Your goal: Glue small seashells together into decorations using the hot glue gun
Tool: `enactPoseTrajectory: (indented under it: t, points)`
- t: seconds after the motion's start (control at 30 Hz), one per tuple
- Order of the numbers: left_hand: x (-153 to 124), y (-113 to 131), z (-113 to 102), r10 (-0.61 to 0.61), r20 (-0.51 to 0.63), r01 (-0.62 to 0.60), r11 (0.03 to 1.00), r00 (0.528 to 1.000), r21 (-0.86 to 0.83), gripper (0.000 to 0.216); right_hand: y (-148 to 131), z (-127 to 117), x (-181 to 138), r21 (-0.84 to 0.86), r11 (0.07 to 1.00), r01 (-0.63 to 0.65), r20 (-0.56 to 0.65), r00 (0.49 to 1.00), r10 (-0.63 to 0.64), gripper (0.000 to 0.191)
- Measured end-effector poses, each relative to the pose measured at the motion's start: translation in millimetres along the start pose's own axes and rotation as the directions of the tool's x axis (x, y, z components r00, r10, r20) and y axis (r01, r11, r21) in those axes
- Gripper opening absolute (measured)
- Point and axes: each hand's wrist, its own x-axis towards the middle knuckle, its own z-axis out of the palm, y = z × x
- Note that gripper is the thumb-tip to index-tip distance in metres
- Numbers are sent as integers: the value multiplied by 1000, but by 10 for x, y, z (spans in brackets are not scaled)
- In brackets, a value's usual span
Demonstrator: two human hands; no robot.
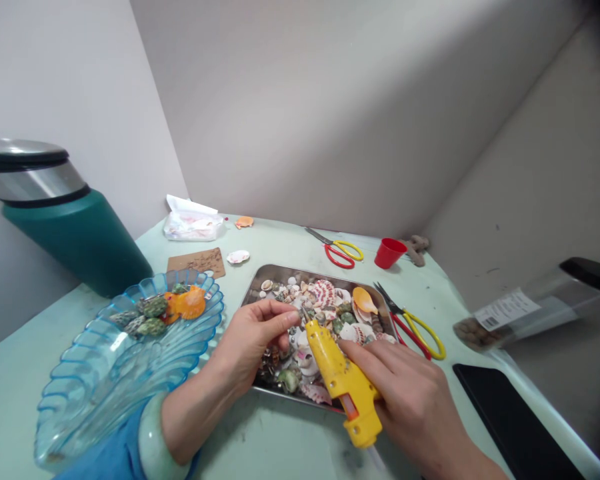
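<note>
My right hand [405,383] is wrapped round a yellow hot glue gun [337,373], its nozzle pointing up and left. Thumb and forefinger of my left hand [253,337] are pinched together right by the nozzle tip. What they hold looks like a small shell, mostly hidden by the fingertips. Under both hands lies a metal tray [300,400] full of mixed seashells, among them a red-striped scallop [324,293] and an orange-yellow shell [364,300]. A clear glue stick end [375,458] shows behind the gun.
At left stand a blue shell-shaped dish [125,393] with green and orange shells and a teal bottle [80,233]. Two pairs of scissors [340,255], a red cup [390,253], a black phone [515,420] and a container [510,320] are on the right. Cardboard [200,261] lies behind the dish.
</note>
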Motion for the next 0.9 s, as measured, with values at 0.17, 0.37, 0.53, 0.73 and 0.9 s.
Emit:
enactPoseTrajectory:
  t: [0.17,0.37,0.53,0.73,0.9]
  points:
    - [-6,-12,-8,2,4,-2,1000,1000,-2,21,24,-3,-4,-8,1000,2,3,1000,-2,33]
    - [0,-26,-7,6,1,-6,1000,1000,0,22,52,-3,-13,-35,999,-5,11,1000,5,33]
    - [-1,-31,-8,8,6,-8,1000,1000,-3,21,37,2,-17,-4,1000,11,8,1000,-11,33]
    - [-5,-25,-14,-1,7,1,1000,1000,18,21,23,15,-28,28,1000,9,13,1000,-9,36]
    - [0,-19,4,8,7,-8,1000,1000,14,20,31,10,-22,7,1000,-23,15,1000,23,33]
